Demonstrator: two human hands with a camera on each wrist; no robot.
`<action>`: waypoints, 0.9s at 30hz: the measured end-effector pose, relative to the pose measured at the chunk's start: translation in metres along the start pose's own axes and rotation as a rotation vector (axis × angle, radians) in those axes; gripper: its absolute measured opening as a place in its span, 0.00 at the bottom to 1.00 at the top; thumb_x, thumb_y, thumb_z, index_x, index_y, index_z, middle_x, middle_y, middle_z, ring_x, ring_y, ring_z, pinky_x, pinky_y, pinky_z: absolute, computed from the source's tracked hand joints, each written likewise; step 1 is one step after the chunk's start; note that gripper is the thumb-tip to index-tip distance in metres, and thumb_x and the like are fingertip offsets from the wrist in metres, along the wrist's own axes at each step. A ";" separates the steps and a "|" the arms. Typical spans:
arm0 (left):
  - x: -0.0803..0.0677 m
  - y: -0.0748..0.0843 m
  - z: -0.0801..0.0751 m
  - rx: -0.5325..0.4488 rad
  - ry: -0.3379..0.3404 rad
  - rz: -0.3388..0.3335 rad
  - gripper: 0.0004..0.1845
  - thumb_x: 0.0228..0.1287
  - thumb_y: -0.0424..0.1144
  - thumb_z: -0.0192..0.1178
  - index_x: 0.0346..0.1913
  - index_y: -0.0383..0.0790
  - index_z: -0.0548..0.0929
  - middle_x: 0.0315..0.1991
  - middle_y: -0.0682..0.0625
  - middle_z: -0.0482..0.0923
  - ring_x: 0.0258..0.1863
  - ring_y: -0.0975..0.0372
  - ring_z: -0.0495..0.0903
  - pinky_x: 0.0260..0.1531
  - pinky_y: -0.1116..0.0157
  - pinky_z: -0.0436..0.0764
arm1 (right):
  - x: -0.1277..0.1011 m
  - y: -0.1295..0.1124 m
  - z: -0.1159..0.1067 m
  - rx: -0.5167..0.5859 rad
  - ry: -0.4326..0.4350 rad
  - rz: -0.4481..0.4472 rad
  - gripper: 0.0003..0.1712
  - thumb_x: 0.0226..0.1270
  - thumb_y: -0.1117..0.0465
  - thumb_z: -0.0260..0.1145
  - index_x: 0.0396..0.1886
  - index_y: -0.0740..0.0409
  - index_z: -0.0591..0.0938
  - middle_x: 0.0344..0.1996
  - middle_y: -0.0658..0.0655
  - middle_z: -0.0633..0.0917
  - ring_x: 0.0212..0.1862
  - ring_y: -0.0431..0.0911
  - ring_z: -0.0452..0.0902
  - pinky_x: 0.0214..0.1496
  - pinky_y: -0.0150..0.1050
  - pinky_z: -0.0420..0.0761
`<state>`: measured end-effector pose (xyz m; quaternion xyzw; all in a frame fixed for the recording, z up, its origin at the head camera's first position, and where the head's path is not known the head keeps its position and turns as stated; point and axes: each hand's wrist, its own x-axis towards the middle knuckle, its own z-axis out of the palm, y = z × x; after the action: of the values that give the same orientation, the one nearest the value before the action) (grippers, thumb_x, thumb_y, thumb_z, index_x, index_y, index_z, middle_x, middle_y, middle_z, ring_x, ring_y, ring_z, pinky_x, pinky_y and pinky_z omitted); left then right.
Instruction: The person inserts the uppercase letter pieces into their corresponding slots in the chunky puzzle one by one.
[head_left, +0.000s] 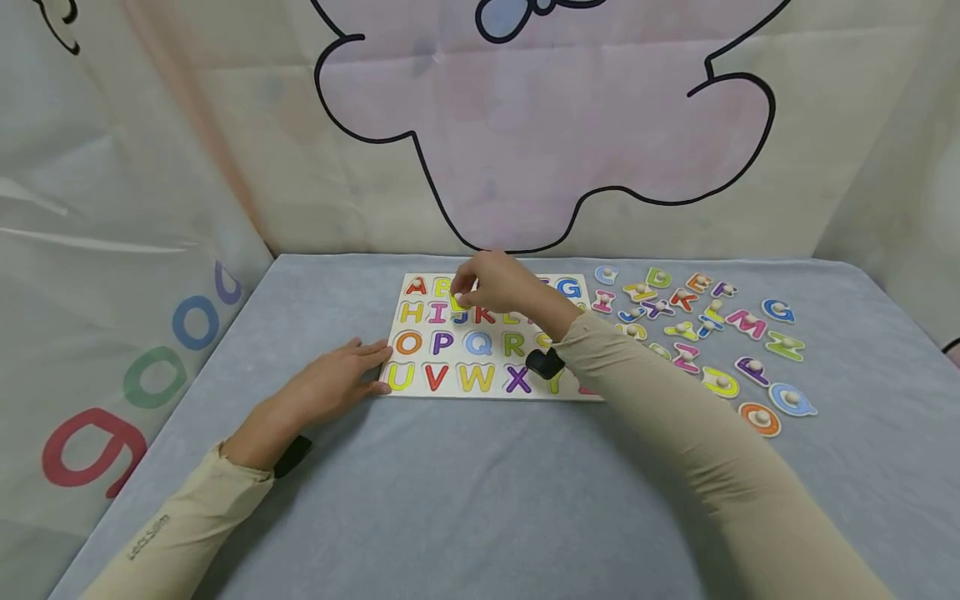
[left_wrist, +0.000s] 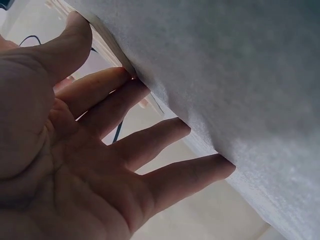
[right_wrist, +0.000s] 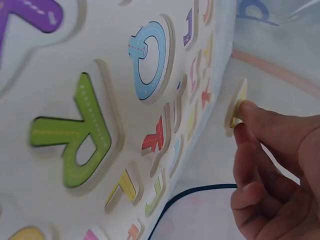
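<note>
A white alphabet puzzle board (head_left: 495, 392) lies on the table, with coloured letter shapes in rows. My right hand (head_left: 498, 287) is above its upper left part. In the right wrist view, thumb and fingers of the right hand (right_wrist: 277, 165) pinch a yellow letter puzzle piece (right_wrist: 238, 105), held apart from the board; which letter it is, I cannot tell. At the board's left edge my left hand (head_left: 322, 387) rests with fingers extended. The left wrist view shows the left hand (left_wrist: 75, 150) palm side, its fingertips near the board's edge (left_wrist: 112, 45) and the cloth.
Loose knobbed letter pieces are scattered right of the board, among them an orange O (head_left: 760, 419), a blue Q (head_left: 792, 399) and a pink M (head_left: 746, 323). A blue-grey cloth (head_left: 480, 500) covers the table. Printed curtains (head_left: 600, 125) hang behind and at the sides.
</note>
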<state>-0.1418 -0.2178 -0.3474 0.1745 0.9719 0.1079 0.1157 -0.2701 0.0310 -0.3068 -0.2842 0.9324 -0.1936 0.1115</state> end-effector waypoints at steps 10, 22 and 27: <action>0.003 0.001 0.000 -0.013 -0.016 -0.039 0.36 0.66 0.47 0.65 0.73 0.38 0.67 0.75 0.42 0.63 0.73 0.34 0.59 0.67 0.38 0.65 | 0.041 -0.003 0.012 0.109 0.054 0.139 0.11 0.69 0.58 0.68 0.49 0.51 0.87 0.43 0.50 0.85 0.47 0.45 0.76 0.49 0.36 0.81; 0.004 0.003 0.002 -0.026 -0.005 -0.046 0.36 0.65 0.47 0.66 0.73 0.40 0.68 0.75 0.42 0.64 0.73 0.35 0.60 0.67 0.38 0.66 | 0.059 0.004 0.032 0.075 0.097 0.188 0.09 0.69 0.57 0.68 0.46 0.51 0.88 0.47 0.52 0.85 0.49 0.45 0.76 0.58 0.40 0.79; 0.004 0.001 0.002 -0.024 -0.008 -0.061 0.36 0.64 0.46 0.67 0.73 0.40 0.68 0.74 0.43 0.64 0.73 0.36 0.60 0.67 0.38 0.66 | 0.061 0.000 0.033 0.029 0.118 0.160 0.08 0.68 0.58 0.68 0.44 0.52 0.88 0.43 0.51 0.86 0.45 0.45 0.77 0.54 0.39 0.80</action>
<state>-0.1447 -0.2153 -0.3497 0.1439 0.9749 0.1154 0.1251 -0.3094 -0.0139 -0.3421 -0.1955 0.9541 -0.2141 0.0757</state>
